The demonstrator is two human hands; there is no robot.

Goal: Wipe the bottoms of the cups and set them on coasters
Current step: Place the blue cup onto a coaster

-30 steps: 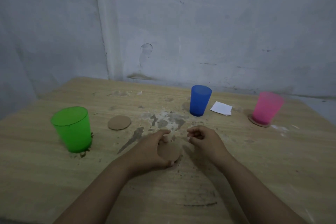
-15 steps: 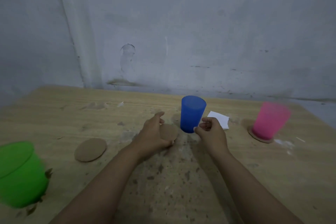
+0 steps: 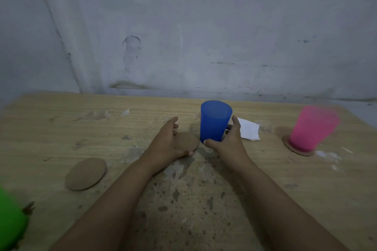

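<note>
Both forearms bare, sleeveless; hands ungloved, no jewellery visible.

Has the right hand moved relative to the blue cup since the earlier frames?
Yes. The right hand has gone forward to the blue cup and now grips its base.

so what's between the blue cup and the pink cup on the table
In the head view, a white paper napkin lies between the blue cup and the pink cup, close behind the right hand gripping the blue one.

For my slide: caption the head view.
Right hand grips the blue cup while left hand holds a coaster beside it.
</note>
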